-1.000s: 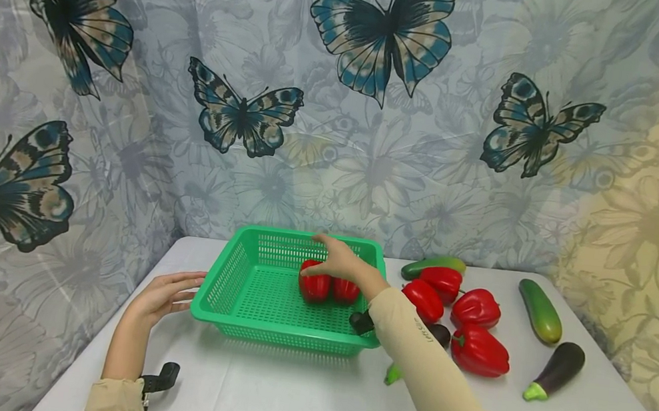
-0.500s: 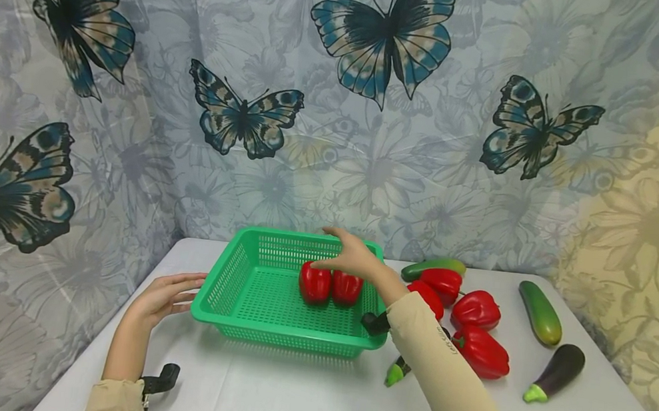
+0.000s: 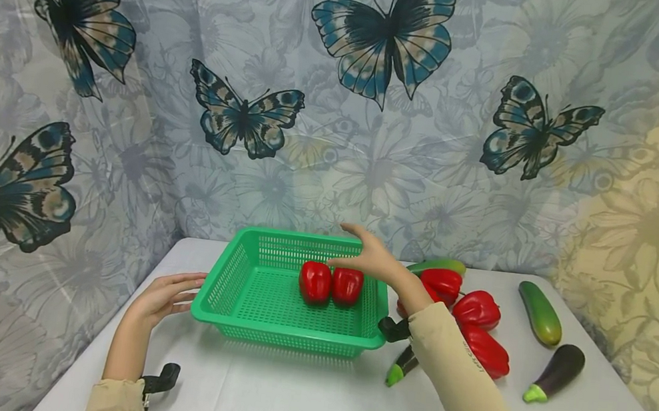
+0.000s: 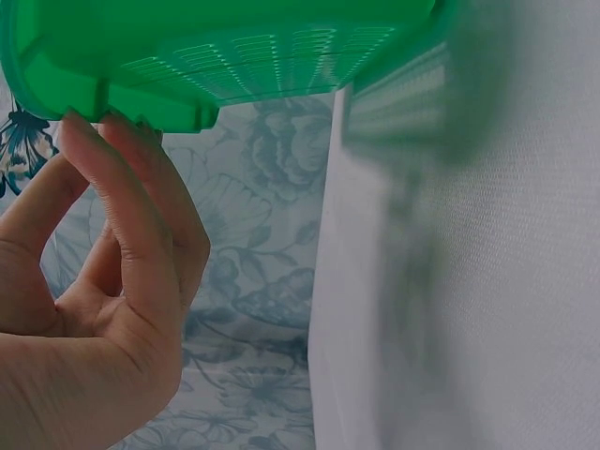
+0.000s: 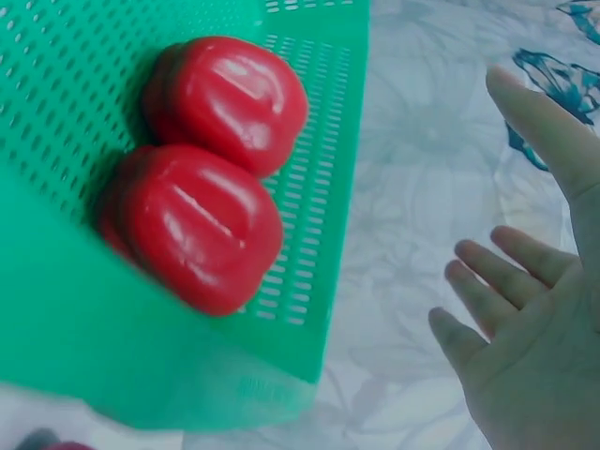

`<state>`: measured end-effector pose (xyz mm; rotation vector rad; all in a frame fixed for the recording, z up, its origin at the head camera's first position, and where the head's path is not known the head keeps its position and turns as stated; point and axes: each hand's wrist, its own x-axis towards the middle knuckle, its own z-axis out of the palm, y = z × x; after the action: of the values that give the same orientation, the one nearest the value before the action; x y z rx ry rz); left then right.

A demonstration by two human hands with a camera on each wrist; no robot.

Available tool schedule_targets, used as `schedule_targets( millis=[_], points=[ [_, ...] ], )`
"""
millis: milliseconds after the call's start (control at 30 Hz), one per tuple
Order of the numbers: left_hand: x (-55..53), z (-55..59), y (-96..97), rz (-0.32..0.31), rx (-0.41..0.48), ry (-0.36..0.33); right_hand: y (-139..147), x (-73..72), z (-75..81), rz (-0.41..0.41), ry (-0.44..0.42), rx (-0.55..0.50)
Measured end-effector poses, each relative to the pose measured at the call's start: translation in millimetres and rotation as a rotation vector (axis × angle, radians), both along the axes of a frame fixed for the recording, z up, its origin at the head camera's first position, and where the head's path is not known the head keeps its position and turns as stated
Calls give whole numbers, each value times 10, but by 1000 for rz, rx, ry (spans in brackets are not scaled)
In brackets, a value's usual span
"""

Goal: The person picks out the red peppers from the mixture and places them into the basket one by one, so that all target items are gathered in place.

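A green perforated plastic basket (image 3: pixel 292 332) stands on the white table. Inside it, toward the right, two red bell peppers (image 3: pixel 314 283) (image 3: pixel 347 288) sit side by side; the right wrist view shows both peppers (image 5: pixel 230 103) close up. My right hand (image 3: pixel 373 257) is over the basket's back right rim, thumb and fingers spread, holding nothing. In the right wrist view that hand (image 5: pixel 525 319) is apart from the basket. My left hand (image 3: pixel 161 298) is at the basket's left side. The left wrist view has its fingertips touching the rim from below, fingers gently bent.
Right of the basket lie several more red bell peppers (image 3: pixel 477 309), some partly behind my right arm. A zucchini (image 3: pixel 439 266) lies behind them, another zucchini (image 3: pixel 540 313) farther right. One eggplant (image 3: pixel 556 371) lies at the right; another eggplant (image 3: pixel 400 368) is partly hidden by the sleeve.
My right hand has moved right and slightly up, away from the two peppers in the basket, which are now fully uncovered. My left hand has stayed at the basket's side.
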<state>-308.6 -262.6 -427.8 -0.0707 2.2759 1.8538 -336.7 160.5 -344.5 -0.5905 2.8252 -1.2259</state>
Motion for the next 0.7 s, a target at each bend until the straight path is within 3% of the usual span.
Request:
schedule_targets(
  millis=[700],
  points=[
    [-13, -2, -21, -28, 7, 12, 653, 331, -103, -56, -4, -34]
  ],
)
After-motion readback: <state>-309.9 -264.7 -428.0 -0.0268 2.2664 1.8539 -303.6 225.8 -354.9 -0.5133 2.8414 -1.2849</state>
